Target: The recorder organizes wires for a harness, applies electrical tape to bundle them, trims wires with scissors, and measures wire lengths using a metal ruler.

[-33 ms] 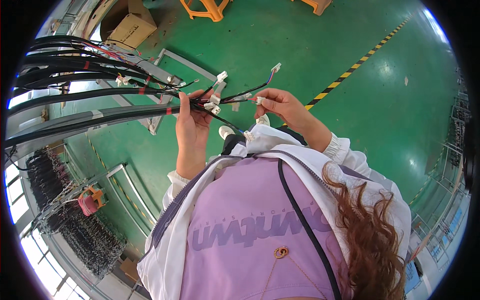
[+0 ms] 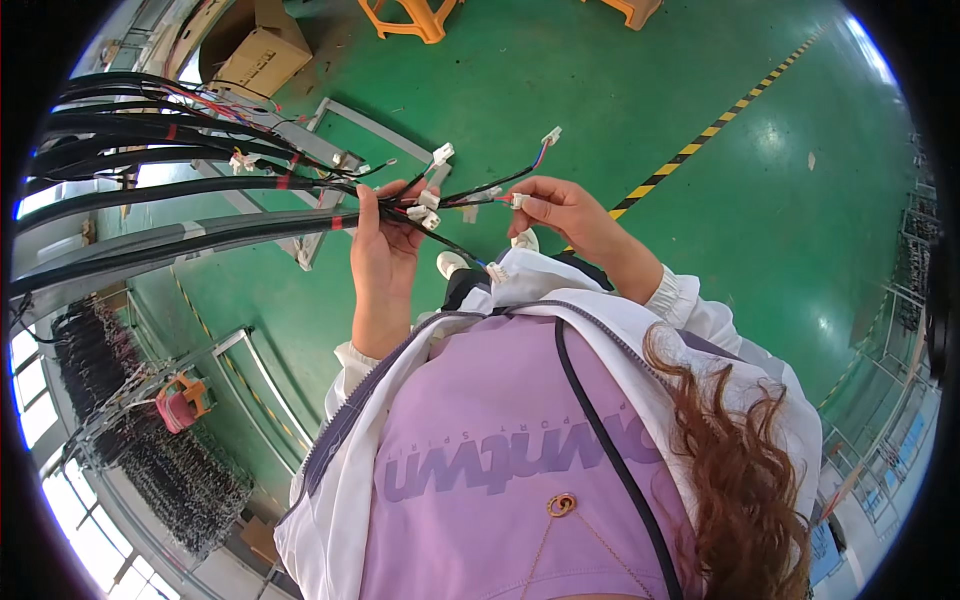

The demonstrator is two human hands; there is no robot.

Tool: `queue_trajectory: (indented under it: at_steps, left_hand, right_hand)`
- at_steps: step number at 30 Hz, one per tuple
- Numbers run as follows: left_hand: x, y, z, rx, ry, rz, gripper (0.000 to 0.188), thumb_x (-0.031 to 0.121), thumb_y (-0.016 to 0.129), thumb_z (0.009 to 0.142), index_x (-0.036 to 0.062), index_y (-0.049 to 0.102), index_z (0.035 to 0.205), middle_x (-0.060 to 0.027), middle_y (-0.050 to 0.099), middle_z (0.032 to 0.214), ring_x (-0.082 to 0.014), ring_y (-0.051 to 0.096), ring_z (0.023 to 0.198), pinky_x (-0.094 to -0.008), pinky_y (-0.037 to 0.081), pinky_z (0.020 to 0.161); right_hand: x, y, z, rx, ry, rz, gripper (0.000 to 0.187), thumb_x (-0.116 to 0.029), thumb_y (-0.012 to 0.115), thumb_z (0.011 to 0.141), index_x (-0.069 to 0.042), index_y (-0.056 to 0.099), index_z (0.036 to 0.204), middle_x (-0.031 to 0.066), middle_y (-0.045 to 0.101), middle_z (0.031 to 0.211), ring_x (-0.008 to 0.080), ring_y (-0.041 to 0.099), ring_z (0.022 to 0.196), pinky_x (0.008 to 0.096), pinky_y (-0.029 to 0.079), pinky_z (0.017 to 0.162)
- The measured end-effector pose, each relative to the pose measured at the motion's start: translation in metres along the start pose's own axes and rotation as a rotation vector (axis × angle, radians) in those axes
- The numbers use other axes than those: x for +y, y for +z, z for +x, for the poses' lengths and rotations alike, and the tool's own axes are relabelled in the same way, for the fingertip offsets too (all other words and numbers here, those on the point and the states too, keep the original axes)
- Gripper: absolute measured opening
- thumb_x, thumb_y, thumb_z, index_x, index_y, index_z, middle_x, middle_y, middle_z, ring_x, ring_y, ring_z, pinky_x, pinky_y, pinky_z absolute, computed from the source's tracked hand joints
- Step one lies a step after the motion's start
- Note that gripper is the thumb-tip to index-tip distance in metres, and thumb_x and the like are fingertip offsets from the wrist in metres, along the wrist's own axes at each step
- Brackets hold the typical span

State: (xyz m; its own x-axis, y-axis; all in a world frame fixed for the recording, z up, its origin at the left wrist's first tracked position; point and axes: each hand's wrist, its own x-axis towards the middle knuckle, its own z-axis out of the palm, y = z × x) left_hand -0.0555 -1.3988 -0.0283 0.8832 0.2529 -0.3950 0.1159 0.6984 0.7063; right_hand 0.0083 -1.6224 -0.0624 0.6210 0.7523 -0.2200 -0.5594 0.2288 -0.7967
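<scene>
The left hand (image 2: 388,248) grips black cables (image 2: 230,184) where their ends branch, which steadies them, while the right hand (image 2: 570,212) pinches a white plug (image 2: 517,201) to the right, holding it apart from the others.

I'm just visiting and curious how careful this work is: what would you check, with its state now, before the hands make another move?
1. Left hand holds the black cables: ok, near their connector ends.
2. Right hand has a white connector: ok, between thumb and fingers.
3. Wires fully seated in that connector: cannot tell, too small.
4. Upper connector free of both hands: ok, it sticks out beyond them.
5. Leads neatly separated: not ok, several bunch together beside the left hand.
6. Lowest connector clear of the white jacket: cannot tell, they overlap in view.
</scene>
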Motion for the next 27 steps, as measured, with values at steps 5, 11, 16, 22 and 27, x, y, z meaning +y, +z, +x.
queue_trajectory:
  at_steps: [5, 11, 16, 22, 27]
  left_hand:
    - [0.0, -0.002, -0.002, 0.019, 0.001, 0.018, 0.045, 0.039, 0.038, 0.092, -0.0031, 0.052, 0.1, -0.018, 0.061, 0.095, -0.0284, 0.061, 0.091, -0.0315, 0.053, 0.071]
    - [0.001, -0.004, -0.002, 0.025, 0.002, 0.027, 0.045, 0.039, 0.037, 0.092, -0.0033, 0.052, 0.1, -0.0181, 0.061, 0.095, -0.0284, 0.061, 0.09, -0.0318, 0.052, 0.071]
    - [0.001, -0.004, -0.004, 0.04, 0.0, 0.036, 0.045, 0.039, 0.038, 0.092, -0.0034, 0.052, 0.1, -0.0189, 0.061, 0.096, -0.0287, 0.061, 0.09, -0.0319, 0.052, 0.071]
    - [0.0, -0.007, -0.003, 0.026, -0.003, 0.029, 0.046, 0.039, 0.038, 0.092, -0.0037, 0.052, 0.1, -0.0189, 0.061, 0.096, -0.0292, 0.06, 0.091, -0.0317, 0.052, 0.072]
    - [0.0, -0.008, -0.003, 0.027, 0.007, 0.026, 0.046, 0.039, 0.039, 0.092, -0.0037, 0.052, 0.101, -0.0189, 0.061, 0.096, -0.0293, 0.06, 0.091, -0.0312, 0.053, 0.07]
  right_hand:
    - [-0.003, 0.001, 0.001, 0.008, 0.015, -0.093, 0.022, -0.017, 0.046, 0.09, 0.0, 0.052, 0.102, 0.0056, 0.059, 0.08, 0.0134, 0.058, 0.078, 0.0267, 0.044, 0.075]
    - [-0.003, -0.001, 0.004, 0.06, -0.038, -0.216, 0.025, -0.022, 0.044, 0.091, -0.001, 0.052, 0.103, 0.0066, 0.059, 0.086, 0.0146, 0.057, 0.082, 0.0285, 0.043, 0.078]
    - [-0.012, 0.002, 0.017, 0.294, -0.209, 0.018, 0.033, -0.036, 0.036, 0.094, -0.006, 0.048, 0.101, 0.0049, 0.055, 0.089, 0.0152, 0.052, 0.088, 0.0296, 0.041, 0.08]
    - [-0.006, -0.011, 0.023, 0.197, -0.256, 0.094, 0.03, -0.034, 0.039, 0.093, -0.007, 0.05, 0.091, 0.0025, 0.051, 0.085, 0.0133, 0.05, 0.084, 0.0273, 0.04, 0.077]
    - [-0.008, -0.014, 0.016, 0.123, -0.214, 0.249, 0.029, -0.03, 0.041, 0.091, -0.003, 0.052, 0.095, 0.0037, 0.052, 0.085, 0.0129, 0.05, 0.082, 0.0257, 0.04, 0.076]
